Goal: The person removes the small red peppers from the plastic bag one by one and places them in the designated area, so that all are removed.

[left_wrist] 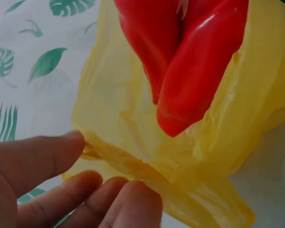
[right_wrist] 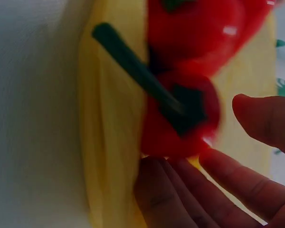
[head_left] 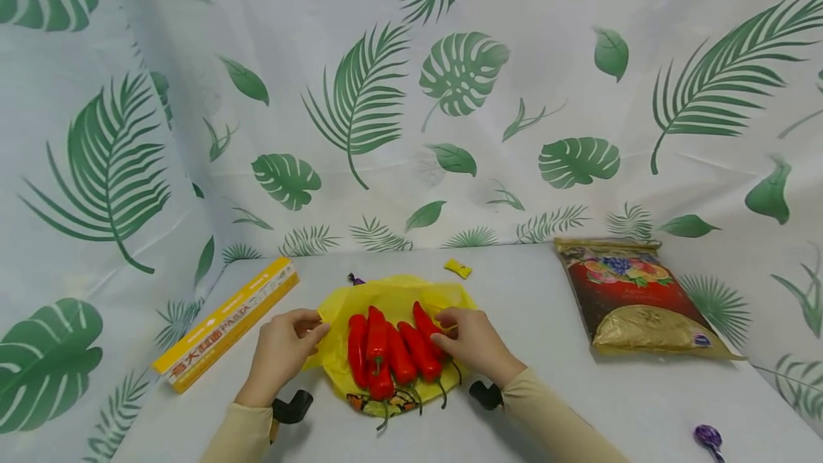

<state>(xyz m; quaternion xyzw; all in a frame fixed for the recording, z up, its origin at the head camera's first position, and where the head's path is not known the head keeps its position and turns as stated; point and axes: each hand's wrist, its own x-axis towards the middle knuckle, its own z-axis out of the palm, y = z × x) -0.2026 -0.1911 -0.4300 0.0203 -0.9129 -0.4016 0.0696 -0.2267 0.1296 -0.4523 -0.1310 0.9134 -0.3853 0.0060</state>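
A cluster of glossy red chili peppers (head_left: pixel 400 356) with green stems lies on an open yellow plastic bag (head_left: pixel 392 293) in the middle of the tabletop (head_left: pixel 527 313), stems toward the person and tips toward the back. Both hands are at the bag's sides: the left hand (head_left: pixel 279 350) pinches its edge between thumb and fingers, while the right hand (head_left: pixel 477 343) grips nothing, its thumb apart from the fingers, which touch the bag and the outermost pepper. Right behind the bag a small purple wrapper (head_left: pixel 356 279) pokes out (the yellow film hides the rest of it), and a yellow-wrapped candy (head_left: pixel 458 268) lies near the bag's back right edge. Beyond the left hand, a yellow and white pasta box (head_left: pixel 228 325) lies aslant, limiting the room on that side. Well to the right a red and gold packet (head_left: pixel 633 299) with printed fruit lies toward the back, and a purple-wrapped lollipop (head_left: pixel 708 436) is at the near right. A white cloth (head_left: pixel 276 27) with green leaves closes off the back and left.
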